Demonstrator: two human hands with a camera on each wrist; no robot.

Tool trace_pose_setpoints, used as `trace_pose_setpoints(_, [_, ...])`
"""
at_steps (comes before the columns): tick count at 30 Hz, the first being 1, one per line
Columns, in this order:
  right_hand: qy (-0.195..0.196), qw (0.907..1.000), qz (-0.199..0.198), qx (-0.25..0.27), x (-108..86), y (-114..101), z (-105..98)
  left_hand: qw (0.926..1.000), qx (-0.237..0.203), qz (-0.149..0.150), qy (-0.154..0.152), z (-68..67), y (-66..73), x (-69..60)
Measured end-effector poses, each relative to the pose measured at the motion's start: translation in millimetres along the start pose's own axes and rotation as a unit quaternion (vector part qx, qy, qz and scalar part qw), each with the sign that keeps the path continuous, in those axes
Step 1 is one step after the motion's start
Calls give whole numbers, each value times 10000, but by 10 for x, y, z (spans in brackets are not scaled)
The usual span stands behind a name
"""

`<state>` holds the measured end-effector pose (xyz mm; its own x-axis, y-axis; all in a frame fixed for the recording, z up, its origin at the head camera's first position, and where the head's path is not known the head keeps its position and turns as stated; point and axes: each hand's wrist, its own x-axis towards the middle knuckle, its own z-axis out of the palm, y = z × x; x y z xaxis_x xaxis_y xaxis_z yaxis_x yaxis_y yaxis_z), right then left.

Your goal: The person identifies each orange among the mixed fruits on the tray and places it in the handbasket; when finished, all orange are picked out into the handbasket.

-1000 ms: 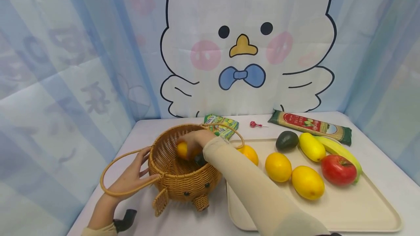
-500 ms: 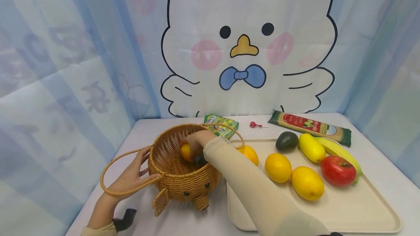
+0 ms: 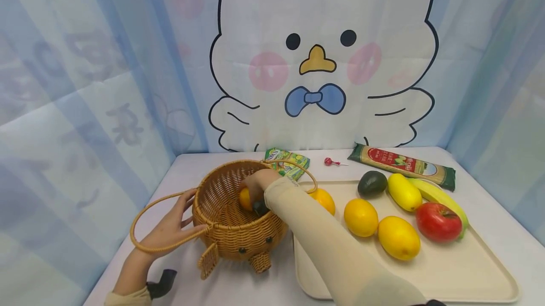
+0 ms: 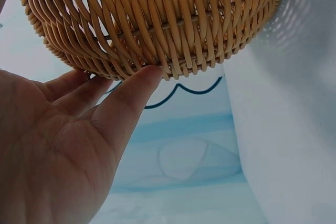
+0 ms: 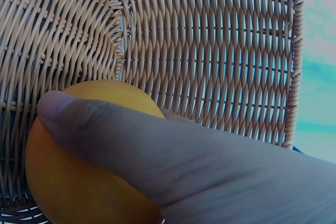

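A brown wicker basket [image 3: 242, 237] with a pig's snout and ears stands on the table. Inside it, my right hand [image 3: 257, 184] holds an orange [image 3: 245, 199] low near the basket's right wall. The right wrist view shows the thumb [image 5: 100, 127] laid across this orange [image 5: 84, 182]; the other fingers are mostly hidden. My left hand [image 3: 172, 228] rests against the basket's left side, fingers and thumb spread along the outer wall. One handle loop [image 3: 138, 214] lies over that hand. In the left wrist view, the thumb [image 4: 131, 95] touches the wicker wall [image 4: 157, 30].
Right of the basket, a cream tray [image 3: 460, 277] bears an orange [image 3: 322, 201], yellow fruits [image 3: 399, 237], an avocado [image 3: 372, 183], a red apple [image 3: 438, 221] and a banana [image 3: 438, 195]. Behind lie a green packet [image 3: 294, 161], a lollipop [image 3: 329, 161] and a long food pack [image 3: 402, 164].
Inside the basket, the orange in my right hand has shifted a little to the right and lower. The left hand and the basket have stayed in place.
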<state>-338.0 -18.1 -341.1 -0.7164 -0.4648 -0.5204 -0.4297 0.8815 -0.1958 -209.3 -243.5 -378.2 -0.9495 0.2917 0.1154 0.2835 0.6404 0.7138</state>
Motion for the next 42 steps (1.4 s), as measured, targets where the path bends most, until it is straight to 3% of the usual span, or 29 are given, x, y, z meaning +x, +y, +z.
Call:
trace_pose_setpoints(12, [-100, 9997, -86, -198, 26, 2, -1, 10000, -33, -14, -22, -2, 6, 3])
trace_pose_setpoints(22, [-62, 9993, -27, 363, 18, 10, -3, 10000, -36, -18, -19, -1, 15, -4])
trace_pose_setpoints(42, [365, 9932, -793, 772, 86, 21, 5, 10000, -36, -33, -8, -1, 13, -3])
